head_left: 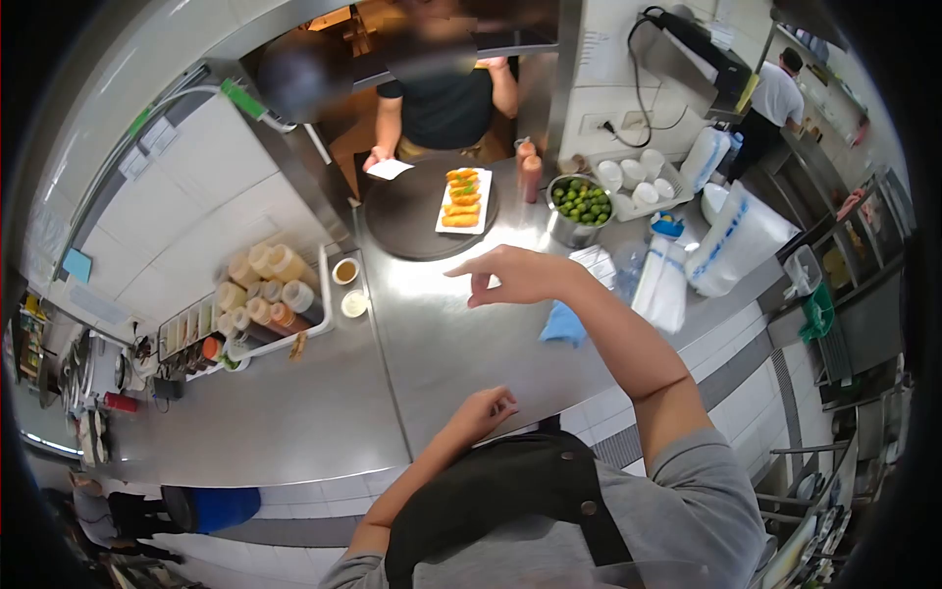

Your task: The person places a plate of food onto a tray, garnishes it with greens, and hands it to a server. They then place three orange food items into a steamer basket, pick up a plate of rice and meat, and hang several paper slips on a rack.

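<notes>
Over the steel counter (461,344), my right hand (505,276) is raised with its index finger stretched out to the left and the other fingers bent, holding nothing. My left hand (481,412) rests near the counter's front edge, its fingers curled; whether anything is inside them is hidden. Beyond my right hand, a white rectangular plate (476,224) of golden fried pieces (461,200) stands on a round dark tray (397,221). Behind the tray, a person (446,108) in a dark shirt holds a white paper (390,169) in one hand.
At the left is a bin of sauce bottles (275,294) beside two small cups (345,271). To the right are red bottles (530,177), a pot of green limes (579,201), white cups (648,177), a blue cloth (562,325) and plastic bags (736,240). Another person (775,98) stands farther back.
</notes>
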Tool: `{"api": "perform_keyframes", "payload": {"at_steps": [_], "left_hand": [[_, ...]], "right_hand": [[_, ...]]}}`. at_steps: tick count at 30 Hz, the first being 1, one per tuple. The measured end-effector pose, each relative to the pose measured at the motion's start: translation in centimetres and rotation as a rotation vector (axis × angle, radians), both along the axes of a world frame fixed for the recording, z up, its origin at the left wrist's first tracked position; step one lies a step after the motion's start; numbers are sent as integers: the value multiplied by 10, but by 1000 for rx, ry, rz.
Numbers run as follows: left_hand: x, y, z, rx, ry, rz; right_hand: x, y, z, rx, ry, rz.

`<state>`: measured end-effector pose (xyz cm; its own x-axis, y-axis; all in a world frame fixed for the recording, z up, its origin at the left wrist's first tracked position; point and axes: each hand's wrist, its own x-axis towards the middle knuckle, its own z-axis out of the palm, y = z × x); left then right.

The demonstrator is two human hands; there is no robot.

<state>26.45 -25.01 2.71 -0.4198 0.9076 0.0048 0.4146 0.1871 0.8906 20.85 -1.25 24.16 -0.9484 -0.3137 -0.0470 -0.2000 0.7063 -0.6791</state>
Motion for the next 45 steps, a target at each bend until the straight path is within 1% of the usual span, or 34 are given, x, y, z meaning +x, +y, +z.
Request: {"api": "perform_keyframes", "payload": {"at_steps": [3, 4, 5, 6, 7, 8, 9, 10, 12, 13, 14, 15, 16, 17, 18, 20, 21, 24, 27, 28, 29, 31, 32, 33, 34, 35, 37, 39, 42, 45], "left_hand": [[12, 28, -3, -58, -72, 90], [16, 40, -5, -74, -124, 120], [22, 50, -7, -97, -179, 149], [29, 59, -11, -127, -235, 175], [34, 69, -18, -141, -239, 165], [37, 80, -27, -155, -243, 158], [38, 93, -30, -162, -245, 155], [38, 108, -27, -131, -201, 152], [42, 138, -18, -58, -121, 164], [41, 154, -18, -28, -107, 200], [38, 171, -20, 2, -97, 242], [36, 187, -23, 33, -90, 287], [36, 203, -26, 24, -51, 311], [35, 217, -30, 11, -13, 335], [34, 229, -37, -6, 27, 357], [36, 244, -82, -34, 341, 398], [37, 249, -84, -56, 501, 415], [45, 248, -84, -162, 445, 442], [39, 235, -83, -153, 404, 429], [40, 232, -83, -131, 371, 446], [40, 229, -84, -108, 339, 466], [43, 224, -88, -52, 283, 500], [46, 223, -92, -18, 258, 514], [49, 223, -95, 17, 232, 528], [52, 222, -95, 36, 262, 519], [54, 221, -95, 54, 292, 512], [58, 218, -92, 68, 331, 484], [57, 212, -88, 54, 354, 428], [51, 209, -81, -139, 93, 390], [30, 208, -25, -177, -124, 276]], "right_hand": [[16, 60, 30, 125, 94, 8], [24, 84, 51, 136, 66, -24], [28, 117, 58, 107, 121, -55], [31, 153, 60, 197, 360, -37], [30, 189, 80, 168, 249, -68], [44, 215, 105, 218, 398, -188], [46, 252, 115, 207, 615, -273], [46, 288, 133, 166, 776, -332], [54, 352, 178, 297, 1044, -577], [58, 379, 201, 112, 927, -783], [57, 433, 214, -135, 985, -722], [52, 483, 230, -394, 1103, -728], [55, 517, 241, -620, 1129, -738], [55, 553, 247, -573, 1152, -853], [54, 561, 251, -519, 1161, -963], [50, 587, 249, -446, 1046, -1042], [47, 591, 247, -392, 964, -1066], [35, 598, 231, -374, 795, -1109], [34, 601, 227, -455, 780, -963], [36, 588, 229, -483, 857, -985], [36, 583, 230, -534, 957, -929], [34, 587, 226, -430, 1079, -891], [32, 587, 224, -364, 1106, -909], [30, 584, 222, -360, 1154, -883], [28, 580, 221, -355, 1202, -856], [25, 575, 220, -417, 1268, -784], [29, 536, 233, -482, 1376, -703], [41, 485, 243, -497, 1405, -582], [68, 407, 232, -421, 1313, -558], [86, 326, 186, -415, 1195, -499]]}}
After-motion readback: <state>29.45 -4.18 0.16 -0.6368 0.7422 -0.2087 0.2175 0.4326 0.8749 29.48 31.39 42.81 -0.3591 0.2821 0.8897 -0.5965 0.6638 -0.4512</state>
